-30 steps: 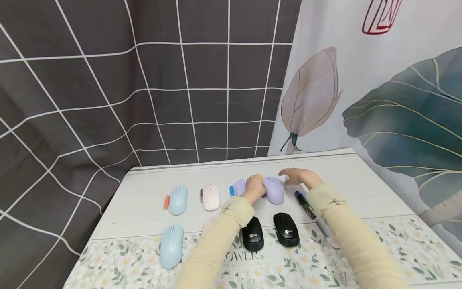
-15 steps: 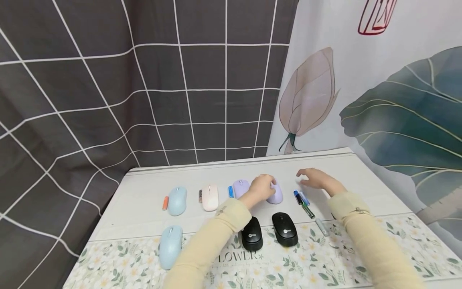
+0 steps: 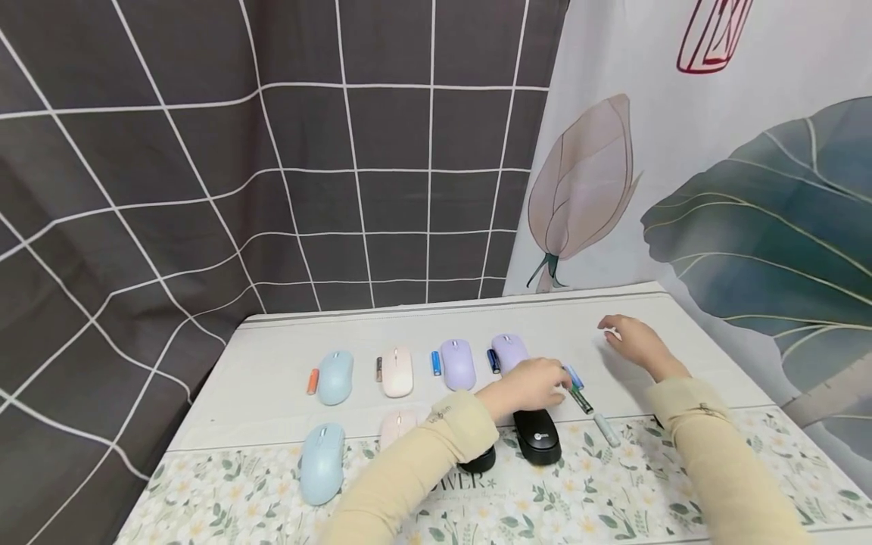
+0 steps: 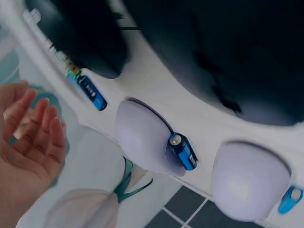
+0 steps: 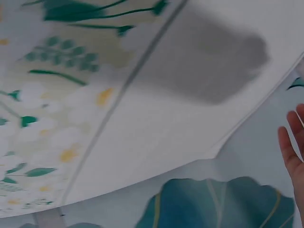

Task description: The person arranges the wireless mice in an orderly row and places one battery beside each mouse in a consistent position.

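Note:
In the head view my left hand (image 3: 534, 384) is over the far end of a black mouse (image 3: 538, 443), its fingertips beside a row of batteries (image 3: 580, 400). The left wrist view shows its fingers loosely bent, with nothing between them; a dark blue battery (image 4: 92, 92) lies near. Another dark blue battery (image 3: 493, 361) is at the left side of the right purple mouse (image 3: 509, 350). A second purple mouse (image 3: 458, 365) has a blue battery (image 3: 436, 363) at its left. My right hand (image 3: 636, 344) hovers above the white cloth at the right, holding nothing.
Further left are a pink mouse (image 3: 398, 372) with a battery (image 3: 379, 369) and a blue mouse (image 3: 336, 378) with an orange battery (image 3: 312, 381). Nearer lie another blue mouse (image 3: 322, 464), a partly covered pink mouse (image 3: 397, 425) and a black mouse (image 3: 480, 460) mostly under the left sleeve.
My left hand has left the right purple mouse and moved right and nearer, to the battery row. The dark blue battery beside that mouse now shows. My right hand has shifted right.

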Motion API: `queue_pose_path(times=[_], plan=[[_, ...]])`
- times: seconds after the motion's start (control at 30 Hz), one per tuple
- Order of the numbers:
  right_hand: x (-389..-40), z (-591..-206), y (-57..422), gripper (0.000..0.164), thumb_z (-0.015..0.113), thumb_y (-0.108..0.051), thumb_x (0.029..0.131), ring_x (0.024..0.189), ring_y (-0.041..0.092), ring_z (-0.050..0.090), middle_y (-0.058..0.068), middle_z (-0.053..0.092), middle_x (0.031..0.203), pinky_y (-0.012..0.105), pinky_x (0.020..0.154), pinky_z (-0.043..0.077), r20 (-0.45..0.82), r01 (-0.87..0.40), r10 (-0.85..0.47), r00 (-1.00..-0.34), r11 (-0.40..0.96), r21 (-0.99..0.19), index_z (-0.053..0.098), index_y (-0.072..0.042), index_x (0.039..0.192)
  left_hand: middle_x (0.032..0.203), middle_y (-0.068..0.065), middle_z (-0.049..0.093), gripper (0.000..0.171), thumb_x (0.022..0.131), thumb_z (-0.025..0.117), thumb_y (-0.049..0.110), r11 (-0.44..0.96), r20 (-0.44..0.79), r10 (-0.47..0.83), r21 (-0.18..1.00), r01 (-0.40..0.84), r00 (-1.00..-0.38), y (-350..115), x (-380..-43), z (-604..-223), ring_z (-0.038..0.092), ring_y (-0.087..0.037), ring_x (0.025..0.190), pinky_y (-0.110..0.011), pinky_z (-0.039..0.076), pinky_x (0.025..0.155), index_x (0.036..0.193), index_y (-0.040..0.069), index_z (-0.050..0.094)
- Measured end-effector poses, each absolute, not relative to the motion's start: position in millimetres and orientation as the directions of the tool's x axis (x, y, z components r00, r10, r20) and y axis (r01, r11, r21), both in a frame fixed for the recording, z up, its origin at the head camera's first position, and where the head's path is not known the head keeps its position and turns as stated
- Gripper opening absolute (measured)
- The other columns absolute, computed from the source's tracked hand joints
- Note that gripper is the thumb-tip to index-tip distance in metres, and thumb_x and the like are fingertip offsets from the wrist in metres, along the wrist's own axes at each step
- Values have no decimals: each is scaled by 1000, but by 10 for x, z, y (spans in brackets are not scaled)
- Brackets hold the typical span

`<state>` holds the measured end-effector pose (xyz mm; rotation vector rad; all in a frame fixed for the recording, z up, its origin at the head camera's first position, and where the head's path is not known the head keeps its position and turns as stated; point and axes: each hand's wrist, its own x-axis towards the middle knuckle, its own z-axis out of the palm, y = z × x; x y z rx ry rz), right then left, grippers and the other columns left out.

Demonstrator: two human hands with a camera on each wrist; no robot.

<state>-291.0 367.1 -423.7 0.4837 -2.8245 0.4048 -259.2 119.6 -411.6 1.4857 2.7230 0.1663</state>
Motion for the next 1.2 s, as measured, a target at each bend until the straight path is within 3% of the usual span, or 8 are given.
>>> queue_pose_path(times=[0.17, 0.37, 0.53, 0.63, 0.77, 0.87, 1.03, 1.2], plan=[[-2808, -4270, 3823, 19, 54, 1, 85, 94, 47, 59, 29, 63, 101, 57, 82, 48, 283, -271, -212, -935, 944, -189, 61, 8, 100, 117, 12, 62, 22, 92, 60, 27, 413, -41, 908, -79, 907, -417, 1249, -2496, -4139, 58, -3, 110, -14, 48, 89, 113, 28, 67], [-2688, -4300, 4025, 18, 55, 2, 84, 89, 48, 59, 30, 61, 95, 57, 75, 48, 295, -197, -153, -943, 972, -126, 59, 10, 100, 107, 13, 63, 23, 93, 57, 25, 243, -29, 966, -230, 942, -257, 1499, -2354, -4152, 59, -1, 98, -12, 47, 80, 114, 28, 65], [-2593, -4345, 4162, 18, 55, 4, 82, 78, 45, 58, 29, 60, 87, 55, 66, 48, 306, -151, -112, -945, 983, -106, 58, 11, 99, 113, 14, 59, 25, 97, 52, 30, 116, -91, 984, -331, 937, -154, 1754, -2177, -4162, 57, 0, 102, -12, 45, 81, 120, 31, 60], [-2574, -4389, 4196, 17, 56, 3, 82, 75, 44, 59, 28, 60, 85, 54, 64, 48, 311, -156, -119, -943, 983, -97, 58, 10, 98, 122, 14, 56, 28, 97, 50, 33, 89, -158, 976, -357, 930, -154, 1829, -2105, -4207, 55, 0, 109, -12, 45, 85, 125, 34, 57], [-2600, -4428, 4202, 16, 57, 3, 81, 74, 42, 60, 27, 61, 83, 54, 65, 49, 320, -154, -116, -940, 983, -97, 58, 10, 96, 139, 14, 46, 36, 98, 47, 33, 122, -250, 944, -347, 930, -217, 1835, -2099, -4281, 48, -2, 122, -16, 43, 97, 134, 39, 47], [-2634, -4413, 4185, 17, 57, 4, 81, 75, 43, 59, 28, 61, 84, 55, 67, 48, 331, -149, -107, -938, 983, -106, 58, 11, 97, 141, 14, 44, 39, 98, 47, 30, 165, -261, 930, -334, 928, -259, 1814, -2138, -4308, 47, -3, 124, -14, 40, 101, 136, 39, 45], [-2656, -4400, 4173, 17, 59, 7, 79, 77, 44, 60, 28, 61, 85, 55, 66, 49, 317, -161, -123, -940, 982, -97, 58, 10, 96, 127, 17, 57, 31, 98, 46, 22, 90, -249, 949, -374, 923, -193, 1840, -2136, -4300, 54, 1, 113, -9, 40, 96, 125, 34, 56], [-2624, -4447, 4173, 18, 64, 9, 75, 75, 42, 61, 27, 62, 82, 51, 65, 50, 283, -178, -149, -947, 981, -80, 59, 10, 92, 126, 19, 58, 30, 99, 42, 22, 31, -283, 947, -390, 920, -152, 1879, -2065, -4315, 55, 4, 110, -6, 41, 93, 123, 32, 57]])
